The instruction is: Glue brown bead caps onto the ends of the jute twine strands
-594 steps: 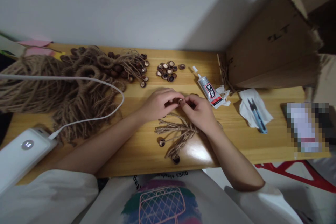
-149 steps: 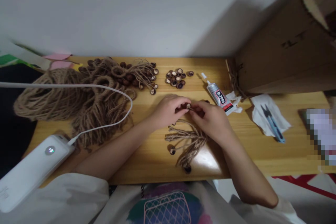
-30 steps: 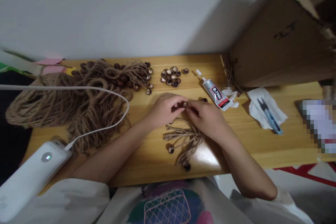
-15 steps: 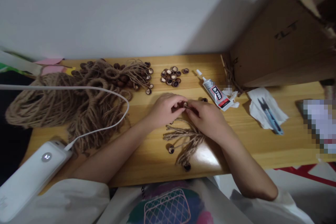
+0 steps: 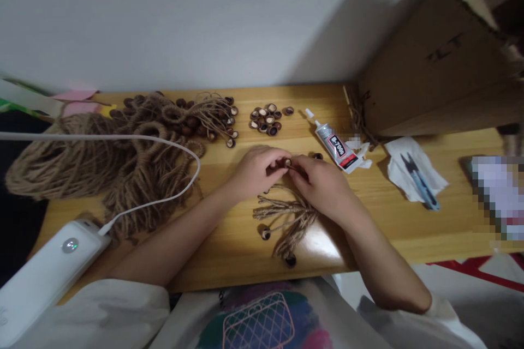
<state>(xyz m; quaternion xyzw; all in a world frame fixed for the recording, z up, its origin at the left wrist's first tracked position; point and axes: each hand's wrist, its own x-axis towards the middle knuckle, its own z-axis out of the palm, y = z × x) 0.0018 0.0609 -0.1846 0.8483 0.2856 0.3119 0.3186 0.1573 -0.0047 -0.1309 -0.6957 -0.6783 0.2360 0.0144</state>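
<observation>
left hand (image 5: 257, 172): fingers (image 5: 282, 153) pinching shell (image 5: 288, 163) | right hand (image 5: 327, 188): fingers at shell, cannot tell whether gripping it or cords (image 5: 301, 221) | shell between hands, over counter (image 5: 221, 251), far of cords | risk: uneven pinch could pop shell loose; snagged cords could skew it

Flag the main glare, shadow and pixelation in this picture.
Head view: glare whitens the table beside the twine tassel; head view: broad shadow darkens the wall left of the cardboard box; head view: blocky pixelation masks much of the flat item at far right.
</observation>
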